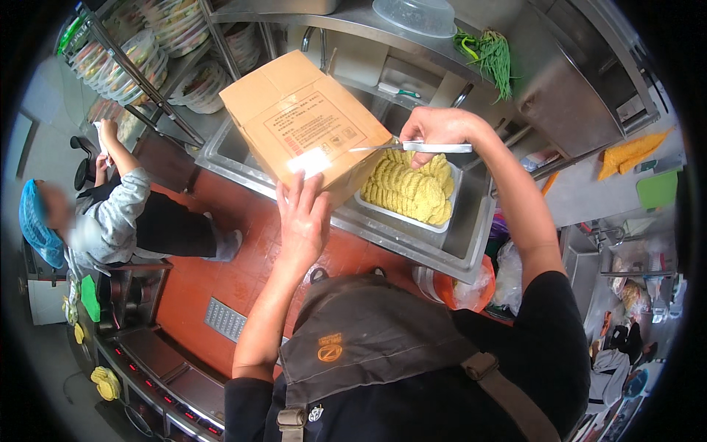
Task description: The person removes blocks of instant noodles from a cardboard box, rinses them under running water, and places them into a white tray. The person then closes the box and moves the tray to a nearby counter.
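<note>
A cardboard box (309, 116) with printed writing rests tilted over the steel sink (342, 218). My left hand (302, 221) presses its spread fingers on the box's near lower edge. In my right hand (439, 130) is a slim knife (436, 147) with a pale handle. Its blade points left and lies against the box's right end. Below the right hand, a white tray (439, 227) holds rows of yellow noodle cakes (406, 185) in the sink. The box's underside and far right corner are partly hidden.
A steel shelf (342, 22) above the sink carries a clear plastic bowl (417, 14) and green onions (491, 58). Stacked lidded bowls (127, 66) fill the rack at left. A co-worker (116, 215) stands left. An orange bucket (475, 287) sits by the sink's near right corner.
</note>
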A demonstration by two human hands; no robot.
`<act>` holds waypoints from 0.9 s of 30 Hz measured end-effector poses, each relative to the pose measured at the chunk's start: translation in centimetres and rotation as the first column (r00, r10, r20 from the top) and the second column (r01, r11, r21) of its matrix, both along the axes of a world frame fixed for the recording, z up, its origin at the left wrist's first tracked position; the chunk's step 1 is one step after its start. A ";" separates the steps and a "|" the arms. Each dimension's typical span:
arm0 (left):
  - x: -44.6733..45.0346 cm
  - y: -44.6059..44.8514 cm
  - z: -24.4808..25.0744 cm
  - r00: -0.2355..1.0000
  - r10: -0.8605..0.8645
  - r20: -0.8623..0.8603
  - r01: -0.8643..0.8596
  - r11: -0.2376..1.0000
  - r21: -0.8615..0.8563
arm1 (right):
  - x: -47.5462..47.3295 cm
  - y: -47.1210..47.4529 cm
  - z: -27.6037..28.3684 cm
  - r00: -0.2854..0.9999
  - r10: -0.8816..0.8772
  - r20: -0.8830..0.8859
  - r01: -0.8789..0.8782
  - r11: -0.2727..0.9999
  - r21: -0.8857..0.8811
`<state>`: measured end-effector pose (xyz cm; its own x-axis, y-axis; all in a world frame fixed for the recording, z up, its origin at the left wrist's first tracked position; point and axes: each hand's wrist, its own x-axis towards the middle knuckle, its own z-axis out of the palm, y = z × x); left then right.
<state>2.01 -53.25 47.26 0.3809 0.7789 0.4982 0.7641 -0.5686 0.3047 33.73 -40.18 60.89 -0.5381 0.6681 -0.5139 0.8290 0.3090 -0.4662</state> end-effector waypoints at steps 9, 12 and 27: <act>0.4 -0.3 -2.9 0.987 0.041 0.157 -0.044 0.999 0.014 | -1.8 2.6 1.0 0.956 0.045 0.290 0.019 0.977 -0.213; 0.7 -0.2 -2.9 0.983 0.063 0.174 -0.066 0.998 0.014 | -2.3 3.8 1.3 0.943 0.099 0.317 -0.016 0.967 -0.254; 1.1 -0.8 -2.7 0.963 0.047 0.265 -0.043 0.999 -0.018 | -6.4 7.9 -0.2 0.902 0.312 0.297 -0.114 0.838 -0.534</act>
